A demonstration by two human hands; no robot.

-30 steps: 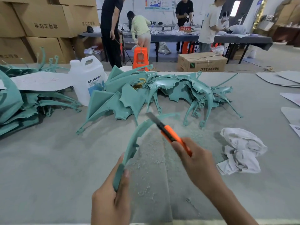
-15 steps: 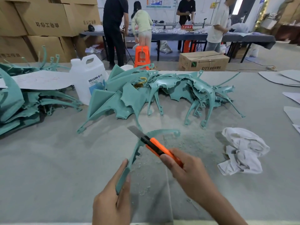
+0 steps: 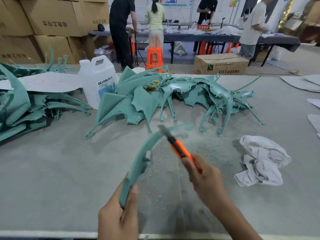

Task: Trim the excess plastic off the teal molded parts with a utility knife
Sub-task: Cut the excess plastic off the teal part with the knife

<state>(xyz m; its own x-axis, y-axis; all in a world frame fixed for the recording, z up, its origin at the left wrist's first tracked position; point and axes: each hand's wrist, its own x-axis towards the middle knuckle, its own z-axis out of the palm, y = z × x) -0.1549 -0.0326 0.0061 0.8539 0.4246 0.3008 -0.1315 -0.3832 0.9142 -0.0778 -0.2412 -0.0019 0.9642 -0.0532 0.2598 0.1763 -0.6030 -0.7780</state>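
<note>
My left hand (image 3: pixel 117 217) grips the near end of a long curved teal molded part (image 3: pixel 143 153), which arcs up and away over the grey table (image 3: pixel 52 179). My right hand (image 3: pixel 206 179) holds an orange utility knife (image 3: pixel 180 149) with its blade out. The blade tip lies against the part's upper curve, near its far end. A heap of untrimmed teal parts (image 3: pixel 173 96) with ragged flash lies across the middle of the table. Teal shavings (image 3: pixel 173 170) are scattered on the table under the part.
A second stack of teal parts (image 3: pixel 20 108) sits at the left under a grey sheet (image 3: pixel 50 82). A white jug (image 3: pixel 98 80) stands behind the heap. A crumpled white cloth (image 3: pixel 261 160) lies at the right. Cardboard boxes and several people at tables are beyond.
The knife drew back toward me along the part half a second ago, then moved out again to the part's far curve. My left hand kept its hold.
</note>
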